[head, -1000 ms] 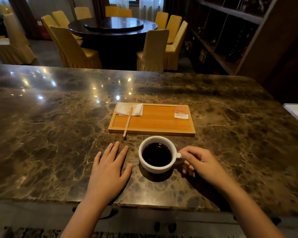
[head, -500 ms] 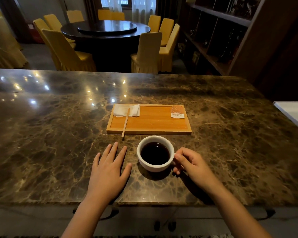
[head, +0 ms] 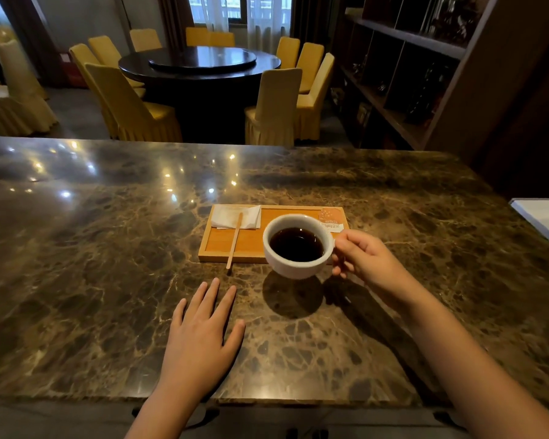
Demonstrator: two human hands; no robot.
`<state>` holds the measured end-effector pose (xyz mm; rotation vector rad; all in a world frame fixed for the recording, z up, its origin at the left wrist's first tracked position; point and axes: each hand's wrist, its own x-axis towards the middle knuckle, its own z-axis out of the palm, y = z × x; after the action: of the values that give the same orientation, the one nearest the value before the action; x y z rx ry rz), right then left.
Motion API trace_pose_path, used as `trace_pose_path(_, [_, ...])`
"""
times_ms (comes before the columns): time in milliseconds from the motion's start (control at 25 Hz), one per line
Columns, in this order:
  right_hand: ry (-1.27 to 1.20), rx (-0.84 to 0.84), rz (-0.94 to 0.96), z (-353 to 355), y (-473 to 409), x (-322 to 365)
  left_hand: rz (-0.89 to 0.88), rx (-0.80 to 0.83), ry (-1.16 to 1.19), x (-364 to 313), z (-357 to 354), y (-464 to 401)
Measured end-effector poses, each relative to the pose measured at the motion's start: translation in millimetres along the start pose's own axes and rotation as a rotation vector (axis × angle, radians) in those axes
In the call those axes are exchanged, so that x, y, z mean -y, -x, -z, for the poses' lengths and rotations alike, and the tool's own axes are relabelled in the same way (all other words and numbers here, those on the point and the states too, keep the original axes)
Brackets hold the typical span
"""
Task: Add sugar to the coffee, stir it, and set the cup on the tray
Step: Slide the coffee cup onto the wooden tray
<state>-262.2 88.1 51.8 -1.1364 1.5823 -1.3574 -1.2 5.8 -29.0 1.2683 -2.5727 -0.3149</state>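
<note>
A white cup [head: 290, 264] of black coffee hangs in the air above the counter, in front of the wooden tray's near edge, its shadow on the marble below. My right hand [head: 363, 259] pinches its handle. The wooden tray [head: 251, 245] lies just beyond, holding a folded white napkin [head: 235, 216] at its left end and an orange sugar packet [head: 330, 218] at its right end, partly hidden by the cup. A wooden stir stick [head: 234, 245] lies across the napkin and over the tray's front rim. My left hand [head: 200, 340] rests flat on the counter, fingers spread.
The brown marble counter [head: 92, 280] spreads wide to both sides. A white object [head: 545, 217] sits at the right edge. Beyond the counter stand a round dark table [head: 200, 63] with yellow-covered chairs and a dark shelf unit [head: 409, 74] on the right.
My right hand has lifted the cup off the counter and carried it up toward the tray. My left hand has stayed flat on the counter.
</note>
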Motion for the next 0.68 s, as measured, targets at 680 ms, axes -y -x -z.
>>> trace_pose_path(680, [0.095,-0.032,-0.052,14.0,-88.7,-12.9,0.025,0.010,-0.001,-2.9,1.5,1.7])
